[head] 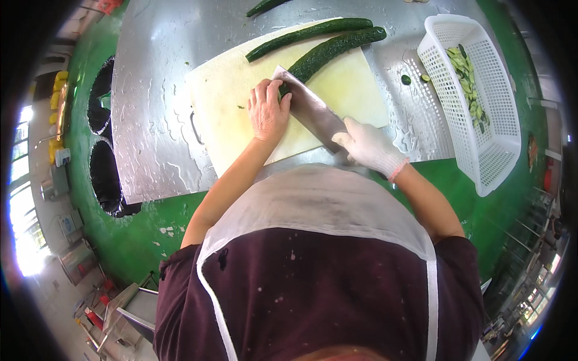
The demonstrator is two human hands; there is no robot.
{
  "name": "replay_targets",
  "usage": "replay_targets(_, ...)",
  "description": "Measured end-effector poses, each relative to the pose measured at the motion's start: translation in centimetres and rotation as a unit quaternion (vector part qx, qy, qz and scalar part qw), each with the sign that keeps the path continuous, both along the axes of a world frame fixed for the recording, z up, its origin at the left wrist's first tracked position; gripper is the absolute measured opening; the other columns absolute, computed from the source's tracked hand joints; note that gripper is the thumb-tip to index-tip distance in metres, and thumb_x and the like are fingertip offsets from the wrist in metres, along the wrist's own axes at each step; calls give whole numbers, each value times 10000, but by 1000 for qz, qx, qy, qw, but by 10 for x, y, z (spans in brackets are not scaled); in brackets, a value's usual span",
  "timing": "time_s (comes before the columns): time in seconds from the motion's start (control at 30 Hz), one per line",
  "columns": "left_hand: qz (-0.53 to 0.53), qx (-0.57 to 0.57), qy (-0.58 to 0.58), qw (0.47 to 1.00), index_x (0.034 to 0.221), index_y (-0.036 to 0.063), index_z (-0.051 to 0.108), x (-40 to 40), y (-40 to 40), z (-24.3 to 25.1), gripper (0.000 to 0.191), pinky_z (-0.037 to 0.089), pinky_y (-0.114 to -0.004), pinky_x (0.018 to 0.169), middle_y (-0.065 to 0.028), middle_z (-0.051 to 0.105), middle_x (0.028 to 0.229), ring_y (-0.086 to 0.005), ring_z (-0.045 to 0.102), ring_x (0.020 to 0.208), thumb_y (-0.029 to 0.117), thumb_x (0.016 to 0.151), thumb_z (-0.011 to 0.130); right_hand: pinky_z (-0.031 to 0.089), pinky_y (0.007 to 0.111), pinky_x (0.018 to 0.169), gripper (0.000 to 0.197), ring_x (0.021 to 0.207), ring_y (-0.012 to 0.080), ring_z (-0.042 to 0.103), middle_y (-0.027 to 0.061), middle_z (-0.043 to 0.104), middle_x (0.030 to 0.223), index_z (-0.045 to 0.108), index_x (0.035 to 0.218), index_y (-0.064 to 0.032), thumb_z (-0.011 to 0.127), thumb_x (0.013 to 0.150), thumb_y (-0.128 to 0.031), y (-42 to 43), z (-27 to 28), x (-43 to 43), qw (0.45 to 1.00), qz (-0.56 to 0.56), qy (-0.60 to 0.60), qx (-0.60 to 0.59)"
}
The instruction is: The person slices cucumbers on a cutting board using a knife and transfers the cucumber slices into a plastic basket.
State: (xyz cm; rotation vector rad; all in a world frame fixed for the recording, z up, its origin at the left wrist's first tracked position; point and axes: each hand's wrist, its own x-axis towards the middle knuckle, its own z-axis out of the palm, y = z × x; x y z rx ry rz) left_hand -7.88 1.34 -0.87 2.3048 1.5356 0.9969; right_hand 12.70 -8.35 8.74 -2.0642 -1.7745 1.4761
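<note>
My right hand, in a white knit glove, grips the handle end of a wide cleaver. Its blade runs diagonally over a white cutting board, the tip end by my bare left hand. Under the left fingers is a short dark green cucumber piece, mostly hidden by hand and blade. Just beyond the blade lies a thick cucumber; whether the piece is still joined to it I cannot tell. A thinner whole cucumber rests behind, along the board's far edge.
A white perforated plastic basket holding cut green pieces stands at the right. Two small cucumber ends lie on the wet steel table. Another cucumber is at the far edge. Black-lined bins stand left of the table.
</note>
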Motion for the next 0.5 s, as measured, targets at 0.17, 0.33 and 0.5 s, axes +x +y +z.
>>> replay_targets(0.17,102,-25,36,994,1092,110,577,-35,16,0,296,383,-444,922,-72,545,1183,-318,491,1102,209,826,662,488,350,548,284,554,196,595,135,617,731,496,987,4,534,955,-275,-12,32,8,980,-177,94,16)
replay_targets(0.33,71,49,48,995,1048,111,593,-17,13,13,216,348,-446,944,-62,554,1134,-304,475,1100,177,845,626,467,290,496,258,534,121,545,81,573,711,489,978,-3,540,961,-255,-4,38,16,971,-216,101,5)
replay_targets(0.5,19,83,20,996,1002,105,592,0,8,5,150,350,-443,930,-76,558,1102,-310,482,1055,126,853,591,518,312,557,333,643,164,604,114,596,795,485,1095,8,532,952,-290,5,26,13,981,-168,75,-60)
